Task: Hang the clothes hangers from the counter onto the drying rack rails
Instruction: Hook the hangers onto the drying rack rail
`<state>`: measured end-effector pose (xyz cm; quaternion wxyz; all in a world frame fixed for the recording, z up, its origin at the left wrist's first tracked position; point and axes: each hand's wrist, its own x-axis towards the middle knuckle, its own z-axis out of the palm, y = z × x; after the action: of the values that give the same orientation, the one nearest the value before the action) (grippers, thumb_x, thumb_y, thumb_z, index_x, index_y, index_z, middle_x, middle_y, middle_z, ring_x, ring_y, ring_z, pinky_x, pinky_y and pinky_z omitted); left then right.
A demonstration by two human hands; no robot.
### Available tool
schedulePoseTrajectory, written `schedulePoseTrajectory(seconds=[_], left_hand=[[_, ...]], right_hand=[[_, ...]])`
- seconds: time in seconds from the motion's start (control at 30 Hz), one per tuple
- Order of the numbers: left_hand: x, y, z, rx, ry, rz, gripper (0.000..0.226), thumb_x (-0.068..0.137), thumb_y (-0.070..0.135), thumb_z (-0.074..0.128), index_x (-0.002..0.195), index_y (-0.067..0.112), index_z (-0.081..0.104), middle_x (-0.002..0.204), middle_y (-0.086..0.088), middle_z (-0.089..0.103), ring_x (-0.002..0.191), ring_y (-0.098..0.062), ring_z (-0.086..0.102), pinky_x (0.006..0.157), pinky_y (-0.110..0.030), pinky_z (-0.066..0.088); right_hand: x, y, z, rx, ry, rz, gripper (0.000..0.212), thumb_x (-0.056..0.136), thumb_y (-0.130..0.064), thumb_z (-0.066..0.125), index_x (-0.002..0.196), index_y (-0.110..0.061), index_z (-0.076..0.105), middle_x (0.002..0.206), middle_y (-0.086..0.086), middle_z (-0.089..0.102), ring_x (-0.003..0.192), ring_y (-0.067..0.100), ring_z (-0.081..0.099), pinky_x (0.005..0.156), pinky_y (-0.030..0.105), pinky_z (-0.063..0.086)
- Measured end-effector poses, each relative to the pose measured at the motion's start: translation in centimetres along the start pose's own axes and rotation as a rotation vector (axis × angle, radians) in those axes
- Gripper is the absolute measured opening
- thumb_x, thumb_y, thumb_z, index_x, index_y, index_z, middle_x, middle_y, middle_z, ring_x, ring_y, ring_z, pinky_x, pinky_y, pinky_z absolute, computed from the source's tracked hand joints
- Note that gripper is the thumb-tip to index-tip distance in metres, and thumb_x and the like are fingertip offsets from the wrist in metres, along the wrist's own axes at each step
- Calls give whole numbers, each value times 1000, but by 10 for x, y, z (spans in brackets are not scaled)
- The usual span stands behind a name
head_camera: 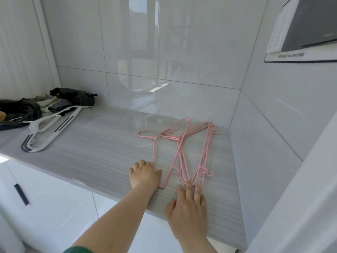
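Observation:
Several pink wire hangers (184,148) lie tangled flat on the grey counter (102,152), toward its right end. My left hand (144,174) rests knuckles-up at the near left corner of the pile, fingers curled beside a pink wire; whether it grips the wire is hidden. My right hand (187,203) lies flat on the counter with straight fingers, and its fingertips touch the near ends of the pink hangers. No drying rack is in view.
White and grey plastic hangers (49,130) lie at the counter's left. Behind them sits a heap of dark clothes (54,103). Glossy tiled walls (164,61) close the back and right. White cabinet doors (45,207) are below, and a grey box (310,26) hangs at upper right.

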<state>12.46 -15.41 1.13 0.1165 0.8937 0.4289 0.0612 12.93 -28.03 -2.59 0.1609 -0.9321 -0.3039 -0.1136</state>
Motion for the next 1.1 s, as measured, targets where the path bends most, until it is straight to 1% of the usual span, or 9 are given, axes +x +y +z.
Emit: schedulePoseTrajectory(seconds=[0.1,0.2,0.37,0.53,0.77,0.83,0.9,1.0,1.1], left_hand=[[3,-5,-2,24,54,3,36,95,28,33,125,16,50,132,-4,45,125,-23,37,102,-31,27],[4,-13,-11,49,48,-45,37,92,12,34,127,10,47,132,-7,44,126,-24,38,102,-31,29],[6,-36,-28,-166,-7,-242,38,91,2,34,128,-1,41,135,-17,42,125,-33,44,100,-37,37],[0,-54,-43,-340,42,-276,33,90,4,42,123,7,45,124,-15,54,114,-33,52,89,-36,42],[-50,-71,-75,-430,353,-174,30,95,12,29,118,21,45,94,7,61,89,-26,60,68,-27,37],[-68,-81,-89,-439,440,-101,26,96,14,30,115,22,46,85,13,57,77,-21,55,59,-26,35],[-87,-94,-103,-461,503,-49,23,97,15,31,110,23,47,77,17,55,70,-16,50,52,-24,33],[-124,-118,-124,-505,561,10,19,96,13,33,102,25,46,71,19,52,69,-16,51,58,-26,38],[-168,-151,-144,-524,612,28,20,96,13,34,94,32,42,71,19,54,76,-18,55,60,-24,39]], right_hand=[[0,0,3,-4,15,-7,48,63,-29,33,75,-10,75,93,13,72,86,34,69,70,41,56],[-1,-2,3,-8,31,-20,48,64,-29,32,74,-9,75,92,14,72,86,35,69,67,44,56],[-1,1,4,-16,60,-51,48,64,-28,32,73,-8,74,91,15,72,84,35,68,66,45,55],[-1,2,7,-14,83,-76,47,64,-27,31,70,-7,73,90,16,72,84,37,68,65,47,55],[-3,9,10,-27,136,-112,47,64,-25,31,70,-4,72,89,19,71,82,40,67,63,46,54],[-4,10,11,-3,221,-118,48,62,-25,33,79,-4,72,91,19,70,92,37,61,73,43,50],[-4,4,7,44,348,-157,50,59,-24,37,96,-5,65,98,21,68,99,34,46,81,45,35],[-6,-22,-17,200,551,-262,54,63,-24,33,112,-6,45,112,27,61,104,34,39,86,42,28],[-8,-63,-58,393,762,-340,54,66,-18,36,117,-1,42,118,33,55,108,36,37,89,42,28]])
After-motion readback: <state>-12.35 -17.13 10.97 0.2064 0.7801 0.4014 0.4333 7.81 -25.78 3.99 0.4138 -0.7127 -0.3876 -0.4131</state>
